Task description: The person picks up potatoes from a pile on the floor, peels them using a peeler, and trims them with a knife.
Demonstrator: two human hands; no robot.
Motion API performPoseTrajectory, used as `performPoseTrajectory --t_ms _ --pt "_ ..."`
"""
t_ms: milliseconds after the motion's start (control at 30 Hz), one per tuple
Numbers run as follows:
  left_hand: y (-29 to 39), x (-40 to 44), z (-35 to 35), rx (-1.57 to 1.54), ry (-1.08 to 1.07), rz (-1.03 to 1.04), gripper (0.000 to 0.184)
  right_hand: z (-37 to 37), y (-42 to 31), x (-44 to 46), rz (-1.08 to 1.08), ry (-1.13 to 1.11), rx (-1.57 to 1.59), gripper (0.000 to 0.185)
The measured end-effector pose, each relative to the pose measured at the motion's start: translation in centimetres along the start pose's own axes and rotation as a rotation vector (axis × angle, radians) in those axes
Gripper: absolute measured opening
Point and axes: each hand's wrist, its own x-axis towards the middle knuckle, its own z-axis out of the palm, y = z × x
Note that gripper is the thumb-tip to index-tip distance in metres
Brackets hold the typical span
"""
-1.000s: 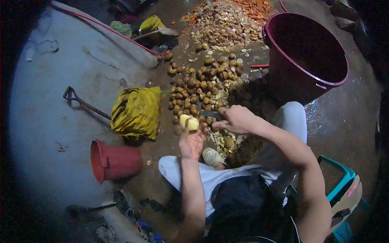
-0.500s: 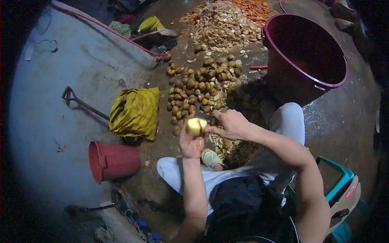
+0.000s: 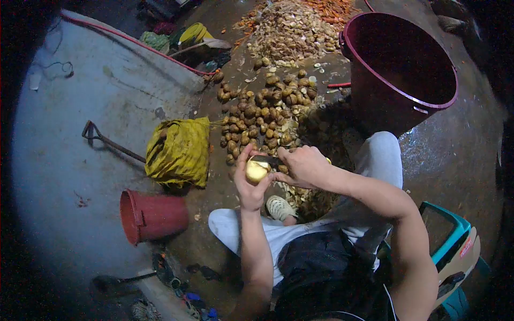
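Observation:
My left hand point(image 3: 249, 191) is cupped, palm up, around a round, pale-yellow, partly peeled potato point(image 3: 257, 171). My right hand point(image 3: 306, 167) is closed on a knife whose dark, wide blade point(image 3: 266, 160) lies against the potato's top. The right thumb reaches toward the potato's near side; the knife's handle is hidden in the fist. Just beyond both hands, unpeeled brown potatoes point(image 3: 261, 109) are heaped on the wet floor. Pale peelings point(image 3: 292, 187) lie under the right hand, between my legs.
A big maroon tub point(image 3: 369, 80) stands at upper right. Pale peelings point(image 3: 292, 32) and orange scraps point(image 3: 332, 10) are piled at the back. To the left are a yellow sack point(image 3: 179, 152), a long-handled tool point(image 3: 112, 142) and a tipped red bucket point(image 3: 160, 215). A teal-edged object point(image 3: 452, 227) is at right.
The potato is turned in my left hand and sits slightly lower. The blade has shifted left across its top. A yellow piece now shows beside my right wrist. The view has tilted slightly.

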Motion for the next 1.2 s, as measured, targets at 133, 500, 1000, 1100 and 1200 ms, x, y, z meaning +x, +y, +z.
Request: performPoseTrajectory --t_ms 133,500,1000,1100,1200 --pt "0.02 0.13 0.18 0.076 0.004 0.071 0.077 -0.08 0.02 -0.16 -0.008 0.03 0.001 0.06" --pt "-0.76 0.11 -0.29 0.314 0.031 0.165 0.073 0.52 0.21 -0.15 0.01 0.086 0.001 0.058" --pt "-0.75 0.11 0.02 0.181 0.053 0.151 0.07 0.27 0.63 0.07 -0.031 0.091 -0.042 0.058" --pt "-0.27 0.16 0.24 0.267 0.052 0.176 0.068 0.6 0.64 0.0 -0.029 0.115 -0.033 0.057" --pt "-0.31 0.16 0.28 0.306 0.07 0.182 0.067 0.78 0.54 -0.08 -0.023 0.145 -0.033 0.057"
